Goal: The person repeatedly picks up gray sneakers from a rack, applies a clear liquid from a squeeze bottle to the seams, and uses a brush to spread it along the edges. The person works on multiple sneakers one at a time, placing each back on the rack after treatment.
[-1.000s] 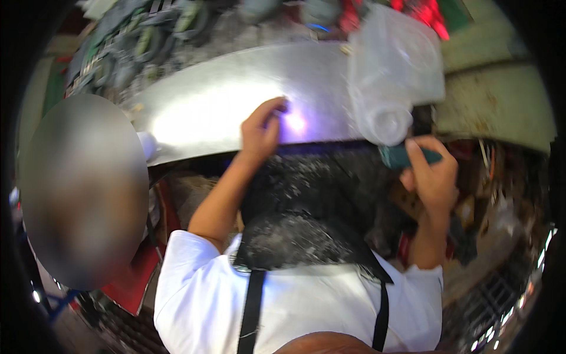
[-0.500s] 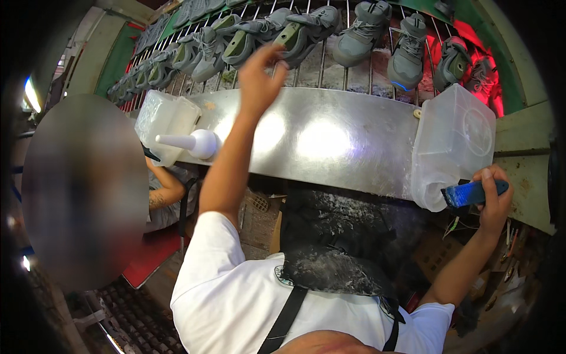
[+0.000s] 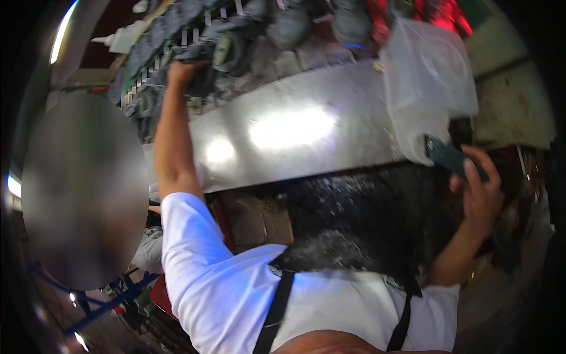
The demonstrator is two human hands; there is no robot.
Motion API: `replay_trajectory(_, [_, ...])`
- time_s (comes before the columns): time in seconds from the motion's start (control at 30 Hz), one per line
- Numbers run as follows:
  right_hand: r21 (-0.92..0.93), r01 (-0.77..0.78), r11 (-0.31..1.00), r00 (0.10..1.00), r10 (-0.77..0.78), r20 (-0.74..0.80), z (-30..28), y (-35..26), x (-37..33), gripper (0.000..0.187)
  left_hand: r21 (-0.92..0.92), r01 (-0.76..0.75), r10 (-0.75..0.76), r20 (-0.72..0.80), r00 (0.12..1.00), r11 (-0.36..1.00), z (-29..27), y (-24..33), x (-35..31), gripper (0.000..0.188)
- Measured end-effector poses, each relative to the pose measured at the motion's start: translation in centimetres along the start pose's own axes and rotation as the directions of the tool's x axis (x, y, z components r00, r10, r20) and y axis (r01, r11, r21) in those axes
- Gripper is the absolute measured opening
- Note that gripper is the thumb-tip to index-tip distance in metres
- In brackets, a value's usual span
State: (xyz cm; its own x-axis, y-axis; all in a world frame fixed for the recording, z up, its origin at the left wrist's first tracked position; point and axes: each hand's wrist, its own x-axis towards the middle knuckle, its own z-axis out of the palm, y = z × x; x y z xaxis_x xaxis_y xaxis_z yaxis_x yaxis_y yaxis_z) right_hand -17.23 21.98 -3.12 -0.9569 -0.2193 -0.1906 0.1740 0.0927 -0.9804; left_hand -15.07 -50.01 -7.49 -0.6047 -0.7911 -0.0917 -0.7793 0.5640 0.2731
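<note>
My left hand (image 3: 184,75) reaches to the shoe rack at the far left, closed on a grey sneaker (image 3: 201,81) there; motion blur smears the fingers. In my right hand (image 3: 482,192) is a flat brush (image 3: 449,156) with a dark blue-green handle. Its bristles point left, close to the mouth of a translucent plastic container (image 3: 429,71) at the right end of the metal counter. Several grey sneakers (image 3: 290,28) rest on the rack's bars, one nearby showing a green insole (image 3: 223,52).
The shiny metal counter (image 3: 348,88) runs between me and the rack. Red light glows at the far right. A white nozzle bottle (image 3: 121,38) is visible at the far left. Another person, mostly blurred out, is at my left. A dark dusty apron (image 3: 330,251) hangs before me.
My left hand has moved left along the rack and closed on a sneaker. My view has turned left. The brush stays in my right hand, near the container's mouth.
</note>
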Motion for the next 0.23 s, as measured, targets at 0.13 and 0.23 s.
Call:
replay_trajectory(0.13, [-0.137, 0.058, 0.989, 0.996, -0.049, 0.071, 0.5, -0.9, -0.5, 0.027, 0.033, 0.027, -0.024, -0.103, 0.994, 0.999, -1.2, -2.5, -1.0, 0.083])
replay_trajectory(0.23, [-0.287, 0.109, 0.952, 0.987, -0.070, 0.141, 0.4, -1.3, -0.9, 0.027, -0.100, -0.210, 0.184, -0.222, 0.958, 0.972, -3.9, -5.3, -0.9, 0.081])
